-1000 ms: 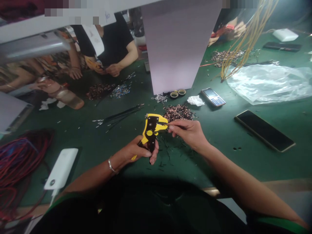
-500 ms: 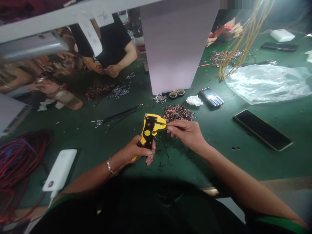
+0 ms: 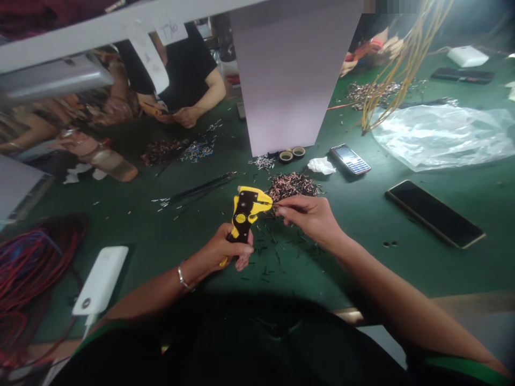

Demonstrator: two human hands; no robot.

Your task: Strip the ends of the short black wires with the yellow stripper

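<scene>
Right now, on my feed, I have the left hand (image 3: 233, 247) wrapped firmly round the handle of a yellow-and-black hand tool (image 3: 241, 217), which stands tilted above the fist with its nose toward the right hand (image 3: 311, 214). That right hand is in a pinch, thumb and forefinger together on a thin dark strand (image 3: 275, 205) just at the tip of the nose; it is so small from where I sit that I cannot tell whether the tool bites on it.

Just beyond the pinch I see a heap of copper-and-black clippings (image 3: 295, 185), and nearer me, below the pinch, dark scraps (image 3: 265, 272) lie scattered over the green tabletop (image 3: 354, 273). Past the heap I make out two rolls of tape (image 3: 298, 152), a crumpled white tissue (image 3: 321, 165) and a keypad phone (image 3: 350, 159). Off to the left of the tool, farther out than the left hand, lies a bundle of black wires (image 3: 197, 186). A larger dark phone (image 3: 435, 213) rests well to the right of both hands.
</scene>
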